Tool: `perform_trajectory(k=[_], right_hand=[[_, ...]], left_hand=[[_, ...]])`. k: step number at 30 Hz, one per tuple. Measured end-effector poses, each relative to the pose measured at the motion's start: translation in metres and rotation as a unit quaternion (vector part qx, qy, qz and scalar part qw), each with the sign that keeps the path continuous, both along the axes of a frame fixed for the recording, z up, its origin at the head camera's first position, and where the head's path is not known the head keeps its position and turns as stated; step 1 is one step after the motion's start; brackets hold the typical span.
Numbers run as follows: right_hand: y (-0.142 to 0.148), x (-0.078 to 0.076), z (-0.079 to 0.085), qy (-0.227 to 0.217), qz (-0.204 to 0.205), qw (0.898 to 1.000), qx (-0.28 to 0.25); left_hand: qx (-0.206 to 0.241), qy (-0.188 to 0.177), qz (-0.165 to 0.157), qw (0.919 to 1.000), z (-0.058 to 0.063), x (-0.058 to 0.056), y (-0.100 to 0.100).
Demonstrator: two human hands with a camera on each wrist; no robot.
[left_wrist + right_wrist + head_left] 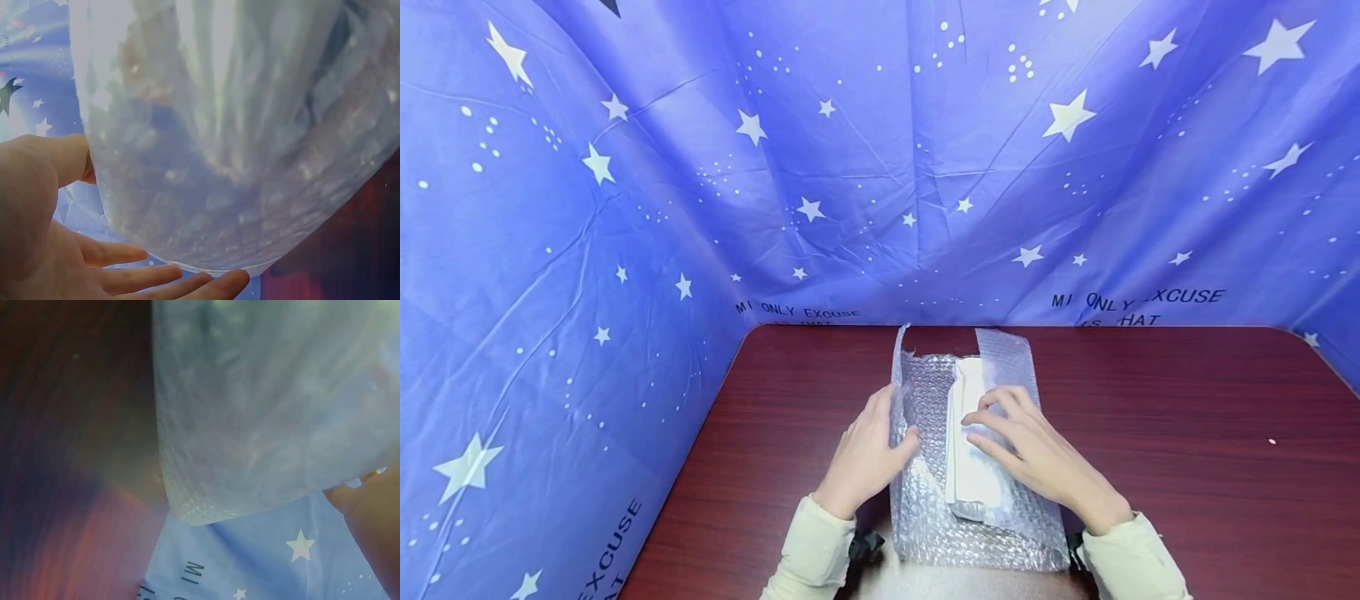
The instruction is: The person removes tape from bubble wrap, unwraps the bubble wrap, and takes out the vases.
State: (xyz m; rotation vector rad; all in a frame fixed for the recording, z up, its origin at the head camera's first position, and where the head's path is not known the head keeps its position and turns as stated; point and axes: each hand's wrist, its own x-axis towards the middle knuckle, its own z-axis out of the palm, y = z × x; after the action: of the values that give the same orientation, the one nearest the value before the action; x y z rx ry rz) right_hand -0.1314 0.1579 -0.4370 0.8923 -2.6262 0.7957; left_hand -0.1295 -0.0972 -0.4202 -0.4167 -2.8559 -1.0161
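Note:
A sheet of bubble wrap [928, 521] lies on the table with its left and right sides turned up. On it sits a long white folded bundle [964, 458], its right part covered by the wrap's right flap. My left hand [867, 454] is at the left flap, fingers extended along the outside; in the left wrist view the fingers [134, 284] reach under the wrap's edge. My right hand [1037, 450] rests over the right flap and the bundle, fingers bent, fingertips on the white surface. In the right wrist view the wrap [262, 425] hides most of that hand.
The dark red wooden table [1210, 483] extends to both sides. A blue star-printed cloth [880, 167] hangs behind and to the left. One small white speck [1272, 442] lies on the table at the right. Black straps [867, 546] show near the wrists.

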Motion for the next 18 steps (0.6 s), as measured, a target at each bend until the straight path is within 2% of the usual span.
perform_trajectory(k=[7, 18], right_hand=[[0.005, 0.0, -0.004, 0.019, -0.008, 1.0, 0.002], [0.014, 0.001, 0.001, 0.012, -0.029, 1.0, 0.0]], left_hand=[[0.003, 0.02, 0.002, 0.9998, -0.001, -0.001, -0.004], [-0.002, 0.023, 0.011, 0.9997, 0.002, -0.005, -0.011]])
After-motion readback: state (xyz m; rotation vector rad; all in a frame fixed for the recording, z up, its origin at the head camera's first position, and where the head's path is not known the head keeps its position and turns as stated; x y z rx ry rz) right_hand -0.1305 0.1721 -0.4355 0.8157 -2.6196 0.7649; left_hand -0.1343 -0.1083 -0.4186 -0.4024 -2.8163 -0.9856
